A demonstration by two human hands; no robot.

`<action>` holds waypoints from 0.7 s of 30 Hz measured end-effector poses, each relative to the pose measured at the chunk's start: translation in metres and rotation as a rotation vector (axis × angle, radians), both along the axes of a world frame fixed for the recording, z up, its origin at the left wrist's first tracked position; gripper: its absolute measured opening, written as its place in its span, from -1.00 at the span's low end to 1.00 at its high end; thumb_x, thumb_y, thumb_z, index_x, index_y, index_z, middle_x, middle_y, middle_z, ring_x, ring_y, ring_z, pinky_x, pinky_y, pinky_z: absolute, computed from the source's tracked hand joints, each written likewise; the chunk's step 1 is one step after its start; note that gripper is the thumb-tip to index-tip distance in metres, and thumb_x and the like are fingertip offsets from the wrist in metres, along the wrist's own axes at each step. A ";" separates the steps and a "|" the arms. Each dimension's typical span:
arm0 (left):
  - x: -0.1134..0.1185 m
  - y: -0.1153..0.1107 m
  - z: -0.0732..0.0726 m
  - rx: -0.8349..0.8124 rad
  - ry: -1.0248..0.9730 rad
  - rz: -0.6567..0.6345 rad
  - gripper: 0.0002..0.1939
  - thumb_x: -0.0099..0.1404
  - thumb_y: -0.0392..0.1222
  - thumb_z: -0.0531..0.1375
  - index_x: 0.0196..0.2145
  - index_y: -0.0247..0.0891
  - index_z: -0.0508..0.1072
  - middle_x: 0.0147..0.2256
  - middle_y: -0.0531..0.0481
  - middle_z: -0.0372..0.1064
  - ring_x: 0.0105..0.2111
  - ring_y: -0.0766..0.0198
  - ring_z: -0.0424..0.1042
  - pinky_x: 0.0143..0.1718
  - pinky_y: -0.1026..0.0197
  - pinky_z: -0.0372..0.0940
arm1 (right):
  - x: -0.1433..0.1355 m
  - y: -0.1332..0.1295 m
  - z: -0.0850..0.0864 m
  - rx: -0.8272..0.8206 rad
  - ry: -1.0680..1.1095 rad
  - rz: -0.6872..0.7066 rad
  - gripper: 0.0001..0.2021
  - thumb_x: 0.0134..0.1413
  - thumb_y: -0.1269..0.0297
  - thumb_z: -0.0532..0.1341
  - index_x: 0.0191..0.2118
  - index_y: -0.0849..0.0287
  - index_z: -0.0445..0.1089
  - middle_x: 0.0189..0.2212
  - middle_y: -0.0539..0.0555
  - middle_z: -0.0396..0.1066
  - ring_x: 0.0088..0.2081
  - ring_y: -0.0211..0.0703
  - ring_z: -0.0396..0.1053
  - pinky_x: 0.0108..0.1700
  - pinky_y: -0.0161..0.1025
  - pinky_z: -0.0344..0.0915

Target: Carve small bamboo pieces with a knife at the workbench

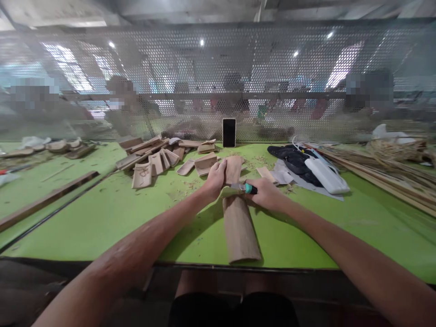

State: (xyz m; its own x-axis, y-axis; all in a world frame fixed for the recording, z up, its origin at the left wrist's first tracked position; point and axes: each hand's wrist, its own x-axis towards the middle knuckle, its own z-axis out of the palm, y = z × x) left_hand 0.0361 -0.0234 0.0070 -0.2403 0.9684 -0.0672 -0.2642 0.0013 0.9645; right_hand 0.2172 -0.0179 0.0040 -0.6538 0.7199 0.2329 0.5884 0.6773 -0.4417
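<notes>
My left hand (215,178) is closed on the left edge of a short curved piece of bamboo (234,169), which is tilted up off the table. In my right hand (266,193) is a utility knife (251,188) with a green and black handle, its blade pointing left beneath the lower end of that piece. Just nearer to me, a longer half-round bamboo piece (241,231) lies with its rounded side up, reaching close to the table's front edge. Whether the blade touches the wood I cannot tell.
Several cut bamboo pieces (157,163) are heaped at the back left. A black phone (229,133) stands against the perforated metal screen (190,109). On the right lie a dark cloth (293,160), a white power strip (326,175) and long bamboo strips (381,175). People sit beyond the screen.
</notes>
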 end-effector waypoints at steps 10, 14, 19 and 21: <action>-0.002 0.002 -0.004 0.036 0.014 -0.040 -0.77 0.46 -0.08 0.10 -0.18 -0.22 0.49 -0.13 -0.07 0.54 -0.15 0.20 0.51 -0.27 0.30 0.40 | 0.000 0.002 -0.006 0.027 0.006 -0.005 -0.92 0.05 0.41 0.24 -0.43 0.17 0.36 -0.52 0.02 0.41 -0.46 -0.21 0.28 -0.39 -0.24 0.05; -0.003 0.004 -0.010 0.067 0.073 -0.044 -0.75 0.44 -0.04 0.12 -0.16 -0.20 0.52 -0.01 -0.08 0.51 -0.03 0.16 0.48 -0.19 0.29 0.39 | -0.001 0.002 -0.007 0.007 0.013 0.001 -0.94 0.09 0.37 0.23 -0.40 0.17 0.38 -0.49 0.04 0.43 -0.44 -0.19 0.29 -0.38 -0.24 0.06; -0.002 0.003 -0.010 0.103 0.119 -0.026 -0.77 0.43 -0.05 0.13 -0.18 -0.20 0.52 -0.02 -0.09 0.51 -0.03 0.15 0.47 -0.11 0.27 0.37 | 0.000 0.003 -0.010 0.030 0.009 -0.020 -0.96 0.07 0.37 0.23 -0.38 0.18 0.40 -0.48 0.06 0.44 -0.43 -0.17 0.30 -0.37 -0.23 0.07; -0.002 0.003 -0.009 0.112 0.147 -0.017 -0.77 0.43 -0.05 0.13 -0.20 -0.21 0.50 -0.09 -0.08 0.52 -0.07 0.16 0.47 -0.13 0.27 0.37 | 0.000 0.003 -0.011 0.044 -0.017 -0.045 -0.97 0.06 0.38 0.23 -0.39 0.18 0.40 -0.48 0.07 0.44 -0.43 -0.17 0.30 -0.38 -0.24 0.06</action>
State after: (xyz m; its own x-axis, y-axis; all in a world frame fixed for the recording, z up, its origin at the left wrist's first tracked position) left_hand 0.0336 -0.0207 -0.0020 -0.2228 0.9719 0.0758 -0.1211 -0.1048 0.9871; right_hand 0.2169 -0.0145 -0.0070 -0.6253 0.7378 0.2540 0.6259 0.6687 -0.4014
